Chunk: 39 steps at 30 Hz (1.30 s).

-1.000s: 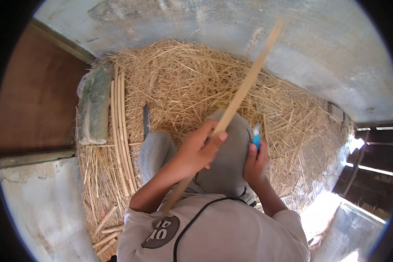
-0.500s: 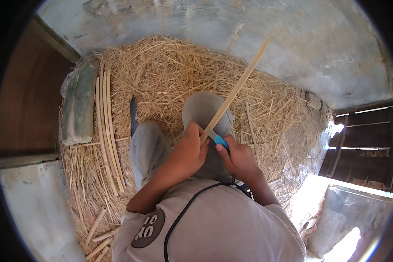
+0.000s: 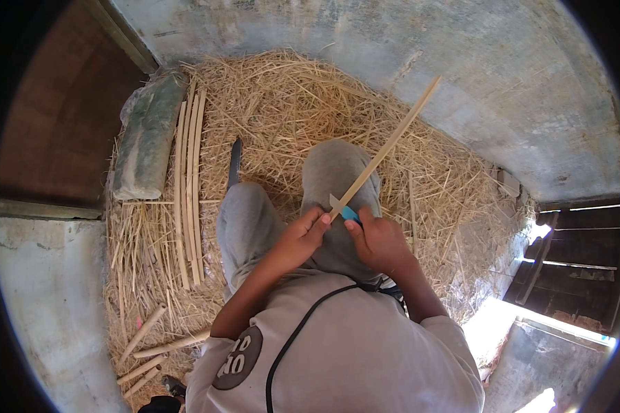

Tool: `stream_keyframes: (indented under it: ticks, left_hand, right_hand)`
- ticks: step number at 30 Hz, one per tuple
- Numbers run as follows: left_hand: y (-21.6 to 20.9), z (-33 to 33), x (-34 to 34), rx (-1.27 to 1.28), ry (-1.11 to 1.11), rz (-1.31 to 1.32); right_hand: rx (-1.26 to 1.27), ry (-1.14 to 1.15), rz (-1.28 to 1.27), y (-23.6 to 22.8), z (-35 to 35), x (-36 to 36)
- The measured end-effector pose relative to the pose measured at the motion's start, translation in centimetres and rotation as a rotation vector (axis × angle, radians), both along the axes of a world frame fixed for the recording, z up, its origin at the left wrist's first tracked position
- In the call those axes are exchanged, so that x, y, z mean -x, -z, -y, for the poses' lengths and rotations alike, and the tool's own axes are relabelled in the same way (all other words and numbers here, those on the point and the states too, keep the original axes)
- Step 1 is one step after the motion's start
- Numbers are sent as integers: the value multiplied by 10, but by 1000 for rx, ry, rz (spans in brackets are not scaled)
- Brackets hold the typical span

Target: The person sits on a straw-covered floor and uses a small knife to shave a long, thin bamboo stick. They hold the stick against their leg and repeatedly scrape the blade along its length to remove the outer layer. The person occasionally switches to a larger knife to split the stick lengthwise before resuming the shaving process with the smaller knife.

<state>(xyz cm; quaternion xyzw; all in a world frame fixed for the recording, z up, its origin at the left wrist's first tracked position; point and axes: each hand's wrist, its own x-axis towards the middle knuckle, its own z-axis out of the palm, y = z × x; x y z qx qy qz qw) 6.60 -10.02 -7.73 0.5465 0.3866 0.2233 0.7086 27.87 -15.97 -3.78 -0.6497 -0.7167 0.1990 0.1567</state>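
My left hand (image 3: 304, 235) is closed round the near end of a long, pale bamboo strip (image 3: 390, 143). The strip slants up and away to the right, over my right knee. In my right hand (image 3: 382, 242) is a small knife (image 3: 349, 214) with a blue handle and a short metal blade. Its blade lies against the strip, just beyond my left fingers. Flat on the straw, left of my knees, rests a long dark blade (image 3: 235, 162), its near end hidden by my left knee.
Several bamboo strips (image 3: 187, 175) lie side by side at the left, next to a plastic-wrapped greenish bundle (image 3: 151, 138). Short round sticks (image 3: 142, 332) are scattered at the lower left. Straw (image 3: 275, 103) covers the floor. A grey wall (image 3: 475, 76) curves behind, with a dark slatted panel (image 3: 572, 255) at the right.
The knife's blade has turned and now crosses the strip pointing up left. My left hand has shifted slightly down along with the strip's near end. The whole view has swung a little.
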Motion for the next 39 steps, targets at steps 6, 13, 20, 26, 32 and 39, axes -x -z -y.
stream_keyframes:
  ticks: [6, 13, 20, 26, 32, 39]
  left_hand:
    - [-1, -7, 20, 297, -23, 38]
    - [-4, 17, 27, 59, -169, -141]
    - [-14, 34, 33, 46, -197, -181]
    - [-22, 56, 58, 205, -95, -299]
    - [-24, 33, 38, 23, -98, -199]
    - [-27, 8, 11, 79, -33, -215]
  right_hand:
    - [68, 7, -27, 4, -8, 15]
    - [82, -19, 77, 7, -13, 28]
    - [35, 4, 104, 7, -9, 33]
    - [23, 67, -39, 10, -17, 11]
    - [-12, -11, 42, 13, -7, 11]
    - [9, 19, 54, 7, -9, 7]
